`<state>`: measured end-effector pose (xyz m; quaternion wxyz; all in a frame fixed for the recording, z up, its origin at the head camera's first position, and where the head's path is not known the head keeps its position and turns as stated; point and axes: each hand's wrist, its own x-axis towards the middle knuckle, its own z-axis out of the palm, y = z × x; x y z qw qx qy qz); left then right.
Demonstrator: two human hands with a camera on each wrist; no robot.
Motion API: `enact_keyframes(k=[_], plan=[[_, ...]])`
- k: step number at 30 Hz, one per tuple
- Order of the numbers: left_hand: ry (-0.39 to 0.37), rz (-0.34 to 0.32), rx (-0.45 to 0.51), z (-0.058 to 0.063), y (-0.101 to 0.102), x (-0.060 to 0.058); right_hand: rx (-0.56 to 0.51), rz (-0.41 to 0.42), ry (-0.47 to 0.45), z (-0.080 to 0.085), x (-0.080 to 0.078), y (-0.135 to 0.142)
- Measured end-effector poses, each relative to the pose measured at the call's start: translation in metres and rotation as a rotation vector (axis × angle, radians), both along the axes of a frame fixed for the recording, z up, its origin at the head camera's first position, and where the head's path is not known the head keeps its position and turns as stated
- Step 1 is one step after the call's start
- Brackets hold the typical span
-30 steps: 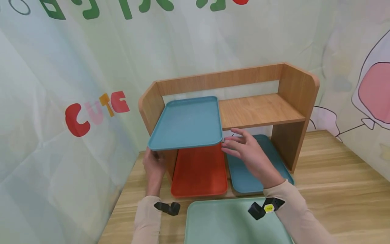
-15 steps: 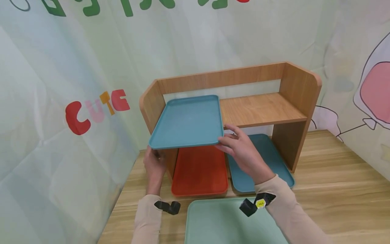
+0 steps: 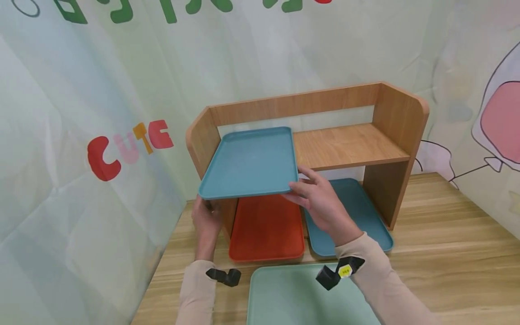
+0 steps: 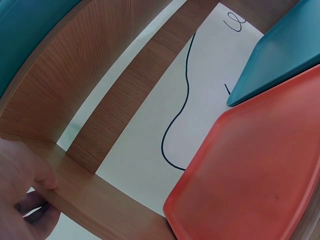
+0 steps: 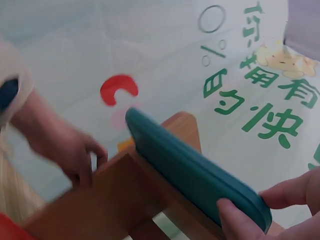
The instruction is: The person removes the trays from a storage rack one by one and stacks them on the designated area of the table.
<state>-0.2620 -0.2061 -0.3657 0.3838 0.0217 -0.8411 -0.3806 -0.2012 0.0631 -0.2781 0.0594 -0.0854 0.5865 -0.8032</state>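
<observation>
A blue tray [image 3: 252, 164] lies on the left of the upper board of a wooden desktop shelf [image 3: 349, 144], its front edge jutting out past the board. My right hand [image 3: 322, 207] pinches the tray's front right corner, thumb and fingers on either side of the rim in the right wrist view [image 5: 280, 210]. Below the tray's left corner, my left hand [image 3: 206, 223] grips the front edge of the shelf's left side panel [image 4: 75, 200]. On the lower level, a red tray [image 3: 266, 230] sits at left and a second blue tray [image 3: 345, 216] at right.
A light green tray [image 3: 300, 293] lies on the wooden table [image 3: 447, 253] in front of the shelf. A printed cloth [image 3: 122, 81] hangs behind and to the left. The upper board's right half is bare, bounded by the right side panel [image 3: 402, 113].
My right hand has moved in from just beside the upper blue tray and taken hold of its front right corner. My left hand stays on the side panel.
</observation>
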Motion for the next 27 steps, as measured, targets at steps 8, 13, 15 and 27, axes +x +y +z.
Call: enact_keyframes(k=[8, 13, 15, 27], plan=[[0.037, -0.010, -0.024, -0.002, -0.001, 0.001, -0.166, -0.001, -0.074, 0.000, 0.002, 0.002], [0.114, -0.024, -0.041, -0.004, -0.001, 0.001, -0.208, -0.020, -0.109, 0.000, 0.006, 0.005], [0.143, -0.028, -0.041, -0.005, -0.001, 0.001, -0.213, -0.025, -0.117, 0.000, 0.008, 0.007], [0.094, -0.053, -0.023, -0.004, -0.003, 0.001, -0.214, -0.010, -0.096, 0.004, 0.025, 0.029]])
